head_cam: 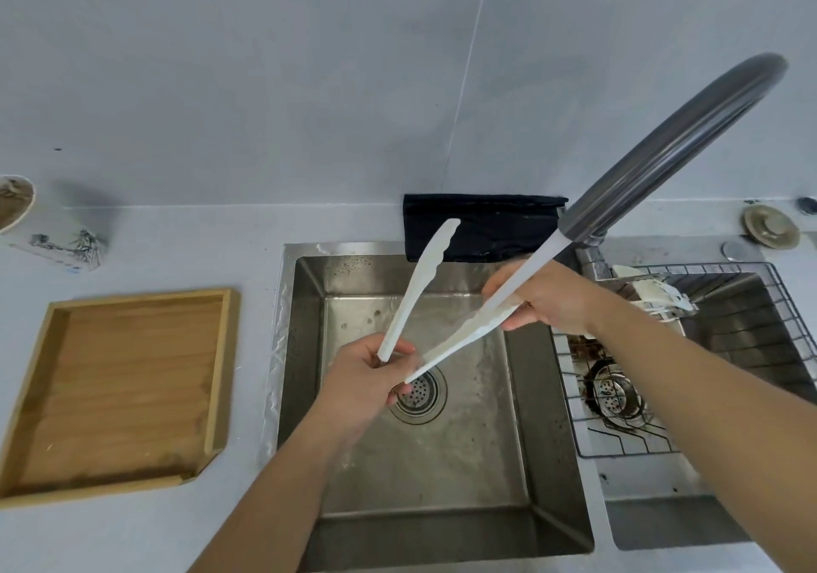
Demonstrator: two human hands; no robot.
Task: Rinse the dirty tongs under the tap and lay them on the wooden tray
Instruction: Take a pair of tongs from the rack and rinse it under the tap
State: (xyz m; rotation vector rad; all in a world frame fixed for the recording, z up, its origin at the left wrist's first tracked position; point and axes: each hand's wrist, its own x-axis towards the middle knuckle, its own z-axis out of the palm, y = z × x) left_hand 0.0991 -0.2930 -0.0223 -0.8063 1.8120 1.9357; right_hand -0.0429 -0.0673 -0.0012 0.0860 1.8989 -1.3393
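1. Left hand (pixel 376 378) is gripping the hinge end of the white tongs (pixel 418 289) over the steel sink (pixel 552 462), fingers curled round where the two arms meet.
2. Right hand (pixel 544 298) is pinching the tip of the lower tong arm — the thumb beneath, the fingers on top.
3. Tongs are spreading wide in a V: one arm is pointing up toward the back wall, the other is lying across to the right hand.
4. Water is running in a straight white stream from the grey tap (pixel 672 152) onto the lower arm, just beside the right hand's fingers, and is spreading over the sink floor around the drain strainer (pixel 420 395).
5. Wooden tray (pixel 119 391) is sitting on the pale bench (pixel 132 541) left of the sink — well apart from the tongs.
6. A wire rack (pixel 707 364) is lying over the right basin.
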